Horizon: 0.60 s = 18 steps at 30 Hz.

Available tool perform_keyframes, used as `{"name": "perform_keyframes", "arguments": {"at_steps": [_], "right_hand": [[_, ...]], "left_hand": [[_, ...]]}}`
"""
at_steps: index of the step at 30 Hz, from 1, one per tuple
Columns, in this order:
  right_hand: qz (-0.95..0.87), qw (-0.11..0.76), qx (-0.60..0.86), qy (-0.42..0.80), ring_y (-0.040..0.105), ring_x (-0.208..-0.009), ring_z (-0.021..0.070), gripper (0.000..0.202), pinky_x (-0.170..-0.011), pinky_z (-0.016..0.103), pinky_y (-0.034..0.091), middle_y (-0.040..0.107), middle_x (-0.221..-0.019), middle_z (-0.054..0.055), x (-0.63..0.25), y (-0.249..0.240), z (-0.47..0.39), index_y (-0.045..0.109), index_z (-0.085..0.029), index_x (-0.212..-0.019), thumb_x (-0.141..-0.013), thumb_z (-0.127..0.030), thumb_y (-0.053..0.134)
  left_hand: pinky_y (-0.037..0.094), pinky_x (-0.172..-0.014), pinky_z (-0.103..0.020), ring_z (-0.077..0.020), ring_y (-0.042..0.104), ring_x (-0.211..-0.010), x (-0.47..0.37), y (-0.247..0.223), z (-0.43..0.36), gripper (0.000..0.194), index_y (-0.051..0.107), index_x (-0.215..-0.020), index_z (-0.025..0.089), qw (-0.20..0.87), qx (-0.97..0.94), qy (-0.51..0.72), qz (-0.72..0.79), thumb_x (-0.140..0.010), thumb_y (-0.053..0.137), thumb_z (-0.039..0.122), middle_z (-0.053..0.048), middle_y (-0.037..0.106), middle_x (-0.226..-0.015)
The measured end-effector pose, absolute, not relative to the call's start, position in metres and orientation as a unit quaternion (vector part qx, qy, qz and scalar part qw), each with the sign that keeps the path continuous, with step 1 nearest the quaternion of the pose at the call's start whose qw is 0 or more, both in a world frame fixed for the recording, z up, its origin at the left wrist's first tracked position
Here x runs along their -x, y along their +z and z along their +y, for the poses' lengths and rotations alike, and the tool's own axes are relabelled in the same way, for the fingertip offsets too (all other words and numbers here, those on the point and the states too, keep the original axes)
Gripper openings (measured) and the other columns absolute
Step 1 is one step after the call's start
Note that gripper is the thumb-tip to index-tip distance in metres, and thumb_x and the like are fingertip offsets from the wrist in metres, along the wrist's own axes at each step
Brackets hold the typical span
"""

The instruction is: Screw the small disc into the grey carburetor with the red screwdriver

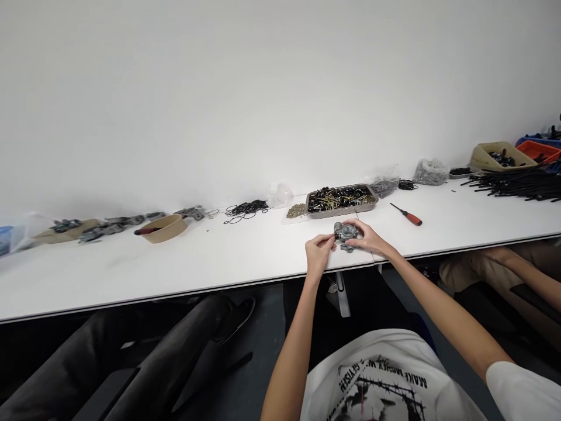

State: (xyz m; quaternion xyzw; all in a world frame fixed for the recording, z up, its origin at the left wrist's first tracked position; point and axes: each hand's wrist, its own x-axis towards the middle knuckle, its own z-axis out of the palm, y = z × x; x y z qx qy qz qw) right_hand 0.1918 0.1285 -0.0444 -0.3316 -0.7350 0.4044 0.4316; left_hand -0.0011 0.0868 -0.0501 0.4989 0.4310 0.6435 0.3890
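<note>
1. Currently both hands meet at the front edge of the white table, on a small grey metal assembly that rests on the tabletop.
2. The right hand covers the assembly from its 3 o'clock side, with the fingers curled around its body to keep it steady.
3. The left hand is at its 9 o'clock side, with thumb and fingertips pinched narrow at the edge of the part; what is between them is too small to see.
4. I judge the step in hand as fitting or adjusting a small piece on the side of the assembly; a next move would call for a steady right-hand grip and fine finger work from the left.
5. The assembly looks like cast metal, dull grey, with a round ring on its top face and small lugs at the sides.
6. At 12 o'clock from it stands a shallow rectangular metal tray full of dark and brass-coloured small parts, and beside that a small heap of brass pieces.
7. At 2 o'clock lies a screwdriver with a red handle and a thin dark shaft.
8. At 10 o'clock lie thin black rubber rings; further left is a round tan bowl.
</note>
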Motion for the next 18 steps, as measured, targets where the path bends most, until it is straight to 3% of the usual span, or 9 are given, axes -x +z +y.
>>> {"name": "perform_keyframes", "arguments": {"at_steps": [7,12,18], "right_hand": [[-0.727,0.403,0.350,0.431,0.059,-0.127,0.0321,0.063,-0.108,0.051,0.050,0.059,-0.142,0.011,-0.193,-0.038,0.120,0.059,-0.029,-0.134,-0.078,-0.049,0.081],[-0.664,0.455,0.354,0.475,0.056,-0.132,0.0279,0.050,-0.106,0.045,0.051,0.057,-0.145,0.010,-0.197,-0.041,0.132,0.060,-0.030,-0.131,-0.093,-0.061,0.059],[-0.688,0.457,0.449,0.341,0.064,-0.118,0.0250,0.032,-0.105,0.045,0.050,0.067,-0.128,0.012,-0.215,-0.023,0.185,0.067,-0.022,-0.116,-0.095,-0.044,0.057]], "left_hand": [[0.049,-0.053,-0.027,-0.0125,0.059,-0.050,0.002,-0.052,0.083,0.037,0.077,-0.082,0.012,0.426,-0.486,0.639,0.418,-0.065,0.082,0.045,-0.004,0.070,-0.063],[0.051,-0.054,-0.026,-0.0122,0.061,-0.051,0.002,-0.051,0.078,0.034,0.075,-0.087,0.013,0.429,-0.488,0.628,0.428,-0.065,0.080,0.038,-0.003,0.070,-0.065],[0.051,-0.054,-0.025,-0.0118,0.062,-0.051,-0.001,-0.051,0.077,0.025,0.073,-0.083,0.014,0.425,-0.483,0.630,0.436,-0.063,0.074,0.031,-0.001,0.068,-0.064]]}}
